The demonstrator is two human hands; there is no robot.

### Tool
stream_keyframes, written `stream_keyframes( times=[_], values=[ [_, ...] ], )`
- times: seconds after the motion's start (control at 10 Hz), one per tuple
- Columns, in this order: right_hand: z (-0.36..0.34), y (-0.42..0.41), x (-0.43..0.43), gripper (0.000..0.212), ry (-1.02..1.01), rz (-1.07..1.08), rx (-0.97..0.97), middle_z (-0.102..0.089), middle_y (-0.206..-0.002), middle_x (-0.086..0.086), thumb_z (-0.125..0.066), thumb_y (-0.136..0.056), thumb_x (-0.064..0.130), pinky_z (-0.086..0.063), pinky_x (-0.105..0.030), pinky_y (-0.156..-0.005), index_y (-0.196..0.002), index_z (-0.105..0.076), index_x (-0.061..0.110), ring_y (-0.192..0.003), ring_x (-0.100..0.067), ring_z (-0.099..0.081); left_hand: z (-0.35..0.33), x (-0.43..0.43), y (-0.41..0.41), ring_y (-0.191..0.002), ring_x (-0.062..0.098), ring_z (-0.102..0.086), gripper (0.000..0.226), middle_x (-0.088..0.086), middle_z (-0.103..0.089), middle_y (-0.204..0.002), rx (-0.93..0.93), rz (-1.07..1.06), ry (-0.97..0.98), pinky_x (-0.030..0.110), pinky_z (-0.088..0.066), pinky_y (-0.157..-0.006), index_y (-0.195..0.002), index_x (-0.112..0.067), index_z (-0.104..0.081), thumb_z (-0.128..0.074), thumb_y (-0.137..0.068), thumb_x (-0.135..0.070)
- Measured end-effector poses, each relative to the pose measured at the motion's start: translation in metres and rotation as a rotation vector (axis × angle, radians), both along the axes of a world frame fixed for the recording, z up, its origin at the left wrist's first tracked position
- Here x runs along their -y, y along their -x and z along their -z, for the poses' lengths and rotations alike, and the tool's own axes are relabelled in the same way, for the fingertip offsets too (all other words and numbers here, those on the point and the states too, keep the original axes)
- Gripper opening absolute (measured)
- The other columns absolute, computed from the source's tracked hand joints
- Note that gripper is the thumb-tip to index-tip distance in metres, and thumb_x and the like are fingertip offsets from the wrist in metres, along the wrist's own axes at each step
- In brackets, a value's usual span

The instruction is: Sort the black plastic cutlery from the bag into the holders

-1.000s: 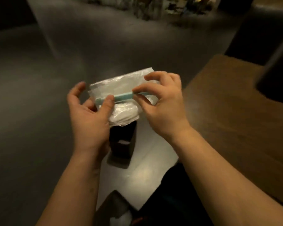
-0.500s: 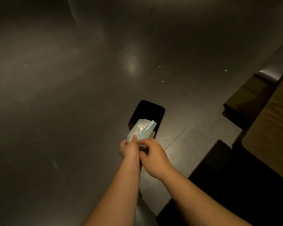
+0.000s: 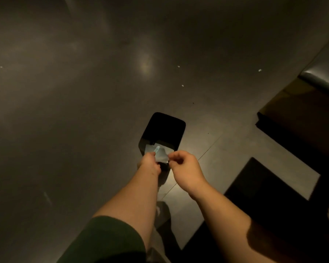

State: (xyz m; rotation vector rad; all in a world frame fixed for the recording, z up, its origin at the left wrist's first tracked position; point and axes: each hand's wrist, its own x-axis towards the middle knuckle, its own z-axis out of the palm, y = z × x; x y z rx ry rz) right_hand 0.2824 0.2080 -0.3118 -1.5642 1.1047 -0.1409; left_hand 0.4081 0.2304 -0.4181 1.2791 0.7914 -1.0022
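Your left hand (image 3: 149, 164) grips the clear bag (image 3: 160, 154) by its left side, over the near edge of the black bin (image 3: 164, 128) on the floor (image 3: 65, 111). Your right hand (image 3: 186, 173) is curled at the bag's right corner (pinching or only touching, can't tell).

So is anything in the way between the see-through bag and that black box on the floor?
No, nothing visible is. The left hand grips the clear plastic zip bag over the near edge of the open black rectangular container. The right hand is at the bag's edge, to the side, not underneath it.
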Motion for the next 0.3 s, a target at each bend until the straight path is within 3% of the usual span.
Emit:
stream_keyframes(
  times=[0.1, 0.2, 0.3],
  values=[
    [-0.003, 0.002, 0.004, 0.019, -0.03, 0.046, 0.019, -0.066, -0.103, 0.009, -0.057, -0.098, 0.009, -0.045, -0.013, -0.074, -0.105, -0.068, 0.025, -0.096, -0.004, -0.06, -0.012, -0.01, 0.005, -0.131, 0.027, -0.052, 0.049, 0.012, -0.053, -0.144, 0.006, 0.037, 0.051, 0.038, -0.043, -0.104, -0.144, -0.007, -0.047, -0.059, -0.099, -0.022],
    [-0.01, 0.01, 0.004, 0.019, -0.07, 0.08, 0.052, -0.067, -0.098, 0.003, -0.057, -0.097, 0.007, -0.047, -0.017, -0.07, -0.099, -0.068, 0.023, -0.091, -0.009, -0.063, -0.025, -0.025, 0.011, -0.145, 0.029, -0.038, 0.057, 0.012, -0.04, -0.156, 0.014, 0.045, 0.161, 0.044, -0.033, -0.119, -0.151, -0.008, -0.039, -0.058, -0.101, -0.029],
    [-0.021, 0.025, -0.003, 0.016, -0.078, 0.076, 0.067, -0.067, -0.099, -0.001, -0.057, -0.098, 0.009, -0.048, -0.02, -0.07, -0.1, -0.068, 0.021, -0.089, -0.012, -0.063, -0.029, -0.036, 0.019, -0.135, 0.027, -0.05, 0.044, 0.011, -0.052, -0.145, 0.053, 0.003, 0.11, 0.039, -0.045, -0.105, -0.146, -0.006, -0.045, -0.051, -0.104, -0.021]
  ],
)
